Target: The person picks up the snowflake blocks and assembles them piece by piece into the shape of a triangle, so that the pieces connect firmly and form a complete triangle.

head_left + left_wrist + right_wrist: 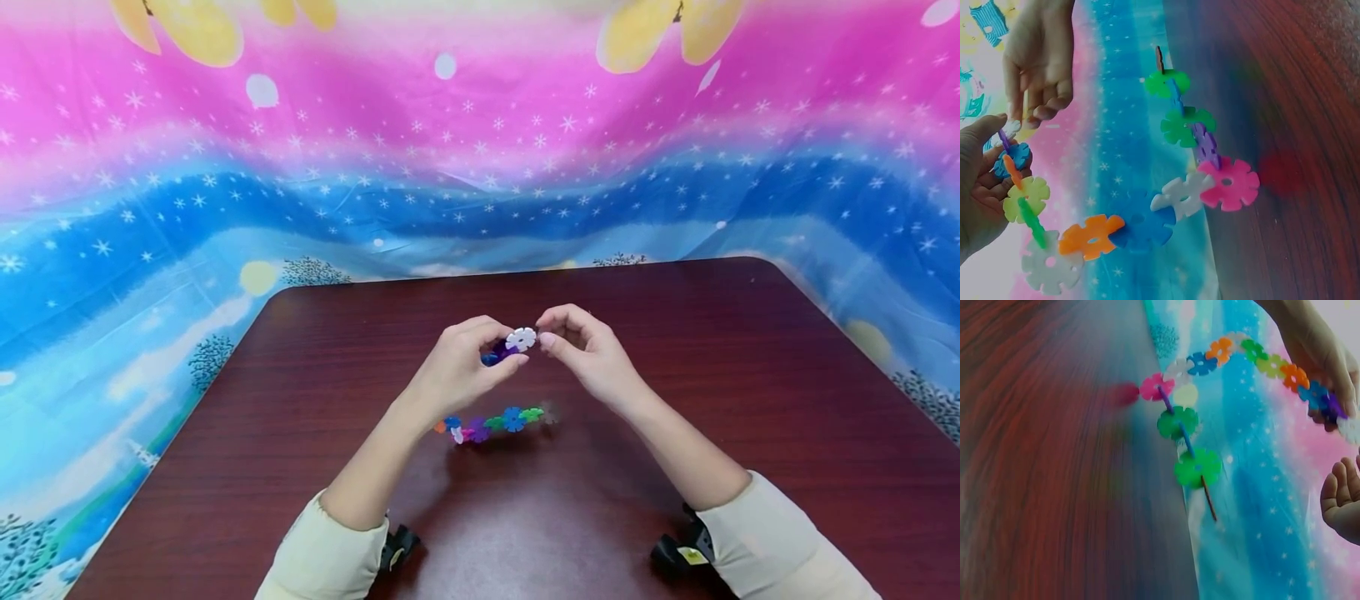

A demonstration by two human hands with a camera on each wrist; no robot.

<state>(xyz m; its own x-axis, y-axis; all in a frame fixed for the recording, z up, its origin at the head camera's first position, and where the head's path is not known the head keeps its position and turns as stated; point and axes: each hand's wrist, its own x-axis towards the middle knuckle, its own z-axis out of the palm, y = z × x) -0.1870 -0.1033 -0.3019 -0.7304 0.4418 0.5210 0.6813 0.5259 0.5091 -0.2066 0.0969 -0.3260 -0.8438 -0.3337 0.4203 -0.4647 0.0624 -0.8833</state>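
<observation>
A chain of colourful plastic snowflake discs hangs in a curve from my left hand. That hand pinches the chain near its upper end, thumb by a purple disc and a blue disc. A white disc at this end sticks out past the fingers. My right hand is beside the white disc, its thumb and forefinger bent with the tips close to the disc's edge; no piece shows between them. At the chain's other end are a green disc and a thin brown disc seen edge-on.
The dark red-brown wooden table spreads beneath both hands. Behind and beside it hangs a pink and blue cloth with snowflake prints. Black wrist devices sit at both light sleeves.
</observation>
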